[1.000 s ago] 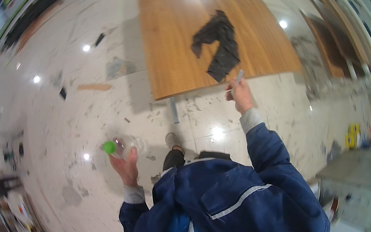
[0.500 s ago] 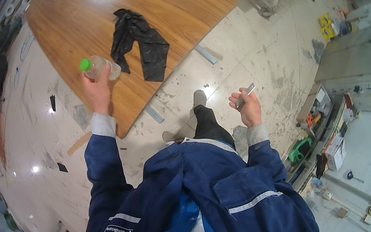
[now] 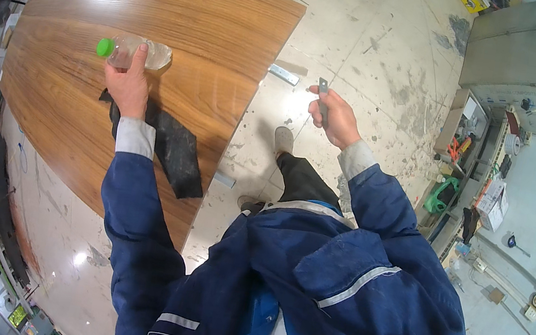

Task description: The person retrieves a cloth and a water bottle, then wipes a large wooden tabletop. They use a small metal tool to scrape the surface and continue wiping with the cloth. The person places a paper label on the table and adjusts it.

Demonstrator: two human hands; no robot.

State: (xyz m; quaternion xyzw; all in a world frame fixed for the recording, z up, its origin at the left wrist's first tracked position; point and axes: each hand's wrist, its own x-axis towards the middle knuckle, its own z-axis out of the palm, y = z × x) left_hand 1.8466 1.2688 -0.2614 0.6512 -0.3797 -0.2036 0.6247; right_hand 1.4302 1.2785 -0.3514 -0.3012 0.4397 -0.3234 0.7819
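Note:
My left hand [image 3: 129, 88] is wrapped round a clear plastic bottle [image 3: 158, 55] with a green cap, tilted on its side over the wood-grain tabletop [image 3: 219, 28]. Some clear liquid seems to be inside. Below that hand, a black cloth [image 3: 177, 147] lies crumpled on the wood, partly covered by my wrist and sleeve. Off the tabletop's right edge, my right hand [image 3: 339, 119] grips a small flat grey metal piece [image 3: 323, 96] between thumb and fingers. It has a small hole near its upper end; its exact kind is unclear.
Metal bars [image 3: 283, 74] stick out beneath the tabletop's right edge. My shoe [image 3: 284, 140] rests on the scuffed pale floor [image 3: 381, 59]. At the right, a shelf holds a cardboard box [image 3: 454, 119] of tools, a green bag [image 3: 442, 195] and a white box [image 3: 492, 204].
My view has shifted over the tabletop. The bottle, in my left hand, is now farther over the wood, beyond the cloth. My right hand has turned the metal piece more upright.

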